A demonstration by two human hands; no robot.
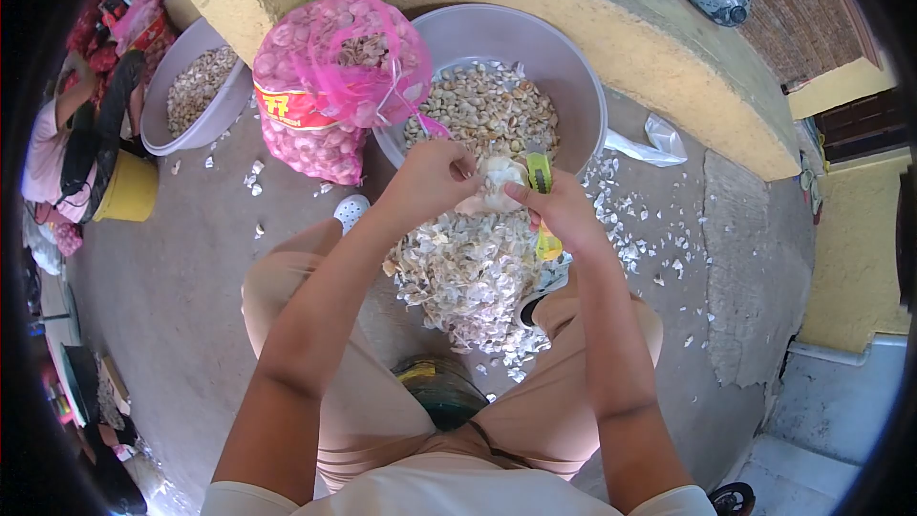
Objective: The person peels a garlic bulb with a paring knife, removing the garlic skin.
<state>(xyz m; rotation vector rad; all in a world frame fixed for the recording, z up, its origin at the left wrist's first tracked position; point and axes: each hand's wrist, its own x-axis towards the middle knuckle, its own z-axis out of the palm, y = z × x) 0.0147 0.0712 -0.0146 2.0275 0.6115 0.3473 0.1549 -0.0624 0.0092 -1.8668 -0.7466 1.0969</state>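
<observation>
My left hand [435,182] is closed, its fingers curled in a pinch at the left side of a whitish garlic bulb [501,182]. My right hand [565,212] is wrapped round a yellow-green utility knife [541,175], and its thumb presses toward the bulb's right side. Whether the blade is out cannot be made out. Just beyond the hands, a large pale lilac tub [580,86] holds many loose garlic cloves [497,105]. Beneath my hands, between my legs, lies a heap of papery garlic skins [468,272].
A pink mesh sack of garlic [315,124] leans by the tub's left side. Scattered skins [630,229] and a plastic bag [659,140] lie to the right. At far left a person [81,139] sits near a second tub [224,110] and a yellow bucket [129,188]. A low wall [573,5] curves behind.
</observation>
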